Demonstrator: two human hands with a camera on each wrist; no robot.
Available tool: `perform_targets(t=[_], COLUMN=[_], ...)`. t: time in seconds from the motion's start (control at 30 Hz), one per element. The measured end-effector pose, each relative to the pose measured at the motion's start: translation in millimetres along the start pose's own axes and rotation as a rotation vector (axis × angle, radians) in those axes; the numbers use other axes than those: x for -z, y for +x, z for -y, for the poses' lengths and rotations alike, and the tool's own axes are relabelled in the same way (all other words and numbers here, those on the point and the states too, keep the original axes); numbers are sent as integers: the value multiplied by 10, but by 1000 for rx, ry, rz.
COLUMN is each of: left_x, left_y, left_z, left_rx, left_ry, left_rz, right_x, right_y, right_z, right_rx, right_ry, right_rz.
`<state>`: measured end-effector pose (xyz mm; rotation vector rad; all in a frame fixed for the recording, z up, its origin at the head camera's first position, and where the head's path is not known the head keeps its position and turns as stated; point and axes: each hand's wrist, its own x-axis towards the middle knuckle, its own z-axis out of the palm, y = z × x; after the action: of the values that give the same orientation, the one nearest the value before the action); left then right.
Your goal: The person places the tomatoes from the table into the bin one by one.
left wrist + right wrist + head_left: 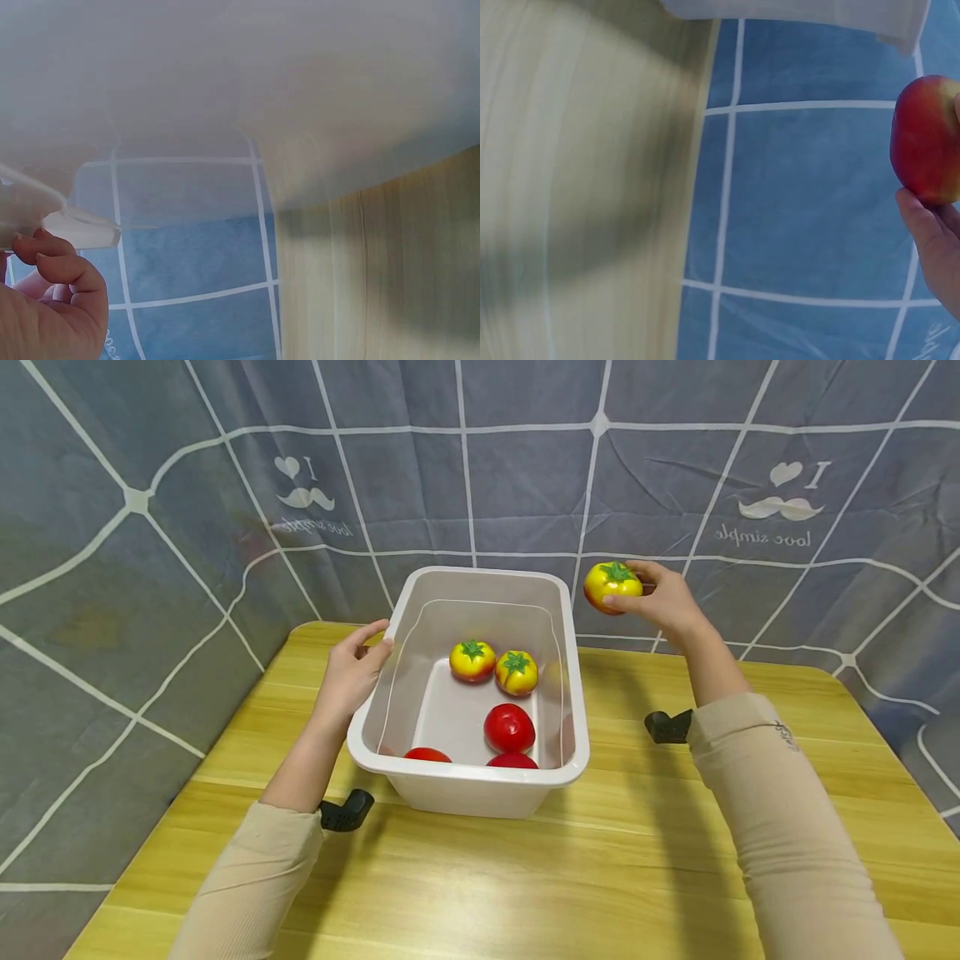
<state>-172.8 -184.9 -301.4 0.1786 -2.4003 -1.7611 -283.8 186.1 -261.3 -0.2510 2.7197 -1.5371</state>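
In the head view my right hand [666, 600] holds a yellow and red toy tomato [613, 587] with a green leafy top, raised to the right of a white plastic bin [480, 795]. The right wrist view shows the red underside of this tomato [922, 142] between thumb and fingers. My left hand [354, 670] grips the bin's left rim, its fingers [71, 274] curled at the edge in the left wrist view. Inside the bin lie two more yellow-red tomatoes [472, 661] and several red round fruits [510, 728], some partly hidden by the near wall.
The bin stands on a wood-grain table [465, 885]. Behind and to the left hangs a grey-blue checked curtain [525, 485] with white lines. A black wrist device sits under each forearm, one at the left [347, 811] and one at the right [667, 727].
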Motion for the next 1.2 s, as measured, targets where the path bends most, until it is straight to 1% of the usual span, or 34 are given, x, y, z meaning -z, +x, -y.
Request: perform_targets(t=[0.13,0.23,0.37,0.5,0.67,0.97,1.2], left_x=[-2,-5,-2,-4,-10,4,5], left_y=[-10,-11,-11,-10,-13,-20,-25], left_z=[-8,-7,-4,-4,-5,-18,-26], left_rx=[-3,-6,-13,-2,17,-3,9], left_ry=[-7,-11,-14,-26,-27,-16,-15], left_rz=[0,-1,-1,5,10,2,3], right_x=[-11,-29,-73,-117,-173,-315,-433], right_y=[29,53,74,87,108,170,197], right_z=[125,214,332,429,528,750,868], right_rx=[29,49,61,72,89,126,140], right_ry=[-33,-38,-5,28,29,31,60], right_rz=[-1,3,15,24,39,66,95])
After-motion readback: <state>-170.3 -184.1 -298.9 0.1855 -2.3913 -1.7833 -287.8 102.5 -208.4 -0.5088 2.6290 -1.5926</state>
